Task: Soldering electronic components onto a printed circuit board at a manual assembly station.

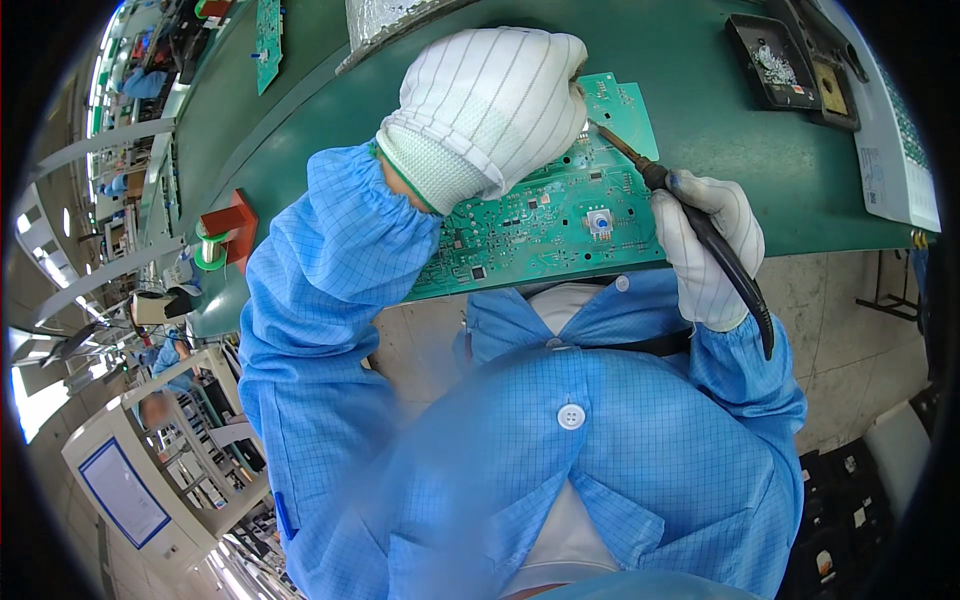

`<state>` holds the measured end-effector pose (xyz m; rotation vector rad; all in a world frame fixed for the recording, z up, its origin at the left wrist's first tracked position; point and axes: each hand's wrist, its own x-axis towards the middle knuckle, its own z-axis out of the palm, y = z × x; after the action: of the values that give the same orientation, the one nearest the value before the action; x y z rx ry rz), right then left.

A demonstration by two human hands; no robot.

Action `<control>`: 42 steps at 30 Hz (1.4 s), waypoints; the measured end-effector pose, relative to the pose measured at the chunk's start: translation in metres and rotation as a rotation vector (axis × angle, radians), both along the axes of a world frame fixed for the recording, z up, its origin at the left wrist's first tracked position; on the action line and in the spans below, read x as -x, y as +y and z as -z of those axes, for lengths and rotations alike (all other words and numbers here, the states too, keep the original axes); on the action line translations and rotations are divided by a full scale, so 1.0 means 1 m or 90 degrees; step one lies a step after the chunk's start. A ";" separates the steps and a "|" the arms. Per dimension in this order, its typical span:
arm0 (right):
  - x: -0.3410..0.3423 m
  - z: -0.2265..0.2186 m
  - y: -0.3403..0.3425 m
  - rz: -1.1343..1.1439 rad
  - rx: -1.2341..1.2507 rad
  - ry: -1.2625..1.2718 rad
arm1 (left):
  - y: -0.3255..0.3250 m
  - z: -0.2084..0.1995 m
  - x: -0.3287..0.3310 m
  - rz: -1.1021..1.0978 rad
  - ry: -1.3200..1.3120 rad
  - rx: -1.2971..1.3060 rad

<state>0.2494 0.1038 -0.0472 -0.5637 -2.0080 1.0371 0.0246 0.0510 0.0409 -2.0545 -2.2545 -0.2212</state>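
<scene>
A green circuit board (pixel 530 235) lies on the green bench top, its near side close to the bench edge. My left hand (pixel 500 105), in a white striped glove, is closed over its far part; the curled fingertips face away, so what they hold is hidden. My right hand (pixel 712 235), also gloved, grips a soldering iron (pixel 730 265) by its black handle. The iron's tip points up and left, reaching the board right beside my left fingertips. A square white component with a blue centre (pixel 600 223) sits on the board, left of my right hand.
At left, a red stand (pixel 240 228) carries a spool of solder wire (pixel 210 250). A black tray of small metal parts (pixel 765 65) lies far right, beside an iron holder (pixel 835 95) and a white box (pixel 885 160). Another circuit board (pixel 268 45) and a silvery wrapped object (pixel 385 20) lie at the back.
</scene>
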 end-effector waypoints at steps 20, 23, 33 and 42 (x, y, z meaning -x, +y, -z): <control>0.002 0.002 -0.001 0.010 -0.021 -0.004 | -0.015 0.013 0.009 -0.027 -0.049 0.044; 0.001 0.001 0.001 -0.008 -0.039 0.004 | -0.017 0.028 0.015 -0.056 -0.116 0.011; 0.002 -0.001 0.000 -0.029 -0.080 -0.006 | -0.013 0.046 0.034 -0.035 -0.076 0.217; -0.005 -0.006 -0.002 0.012 -0.039 -0.005 | -0.021 0.044 0.016 -0.108 -0.133 0.080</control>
<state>0.2547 0.1014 -0.0411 -0.5538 -2.0308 0.9602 0.0089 0.0295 -0.0028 -1.9647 -2.6153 -0.3011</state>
